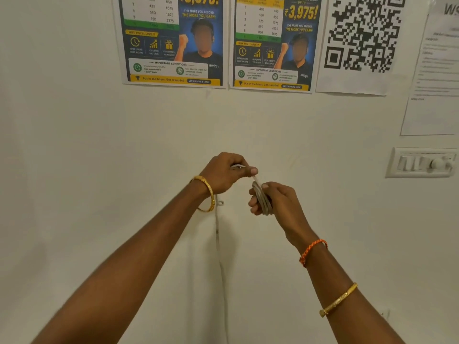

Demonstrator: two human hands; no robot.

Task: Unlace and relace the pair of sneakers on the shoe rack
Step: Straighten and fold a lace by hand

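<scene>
A grey shoelace (pixel 262 198) is wound in several loops round the fingers of my right hand (pixel 274 202), which grips the coil at mid-frame. My left hand (pixel 223 173) is held a little higher and to the left, pinching the strand that runs up from the coil between thumb and fingers. A loose length of the same lace hangs down below my left wrist, against the wall. No sneakers and no shoe rack are in view.
I face a cream wall. Two printed posters (pixel 173 40) and a QR code sheet (pixel 362 40) hang at the top. More papers (pixel 434 78) are at the right edge, above a switch panel (pixel 422 162).
</scene>
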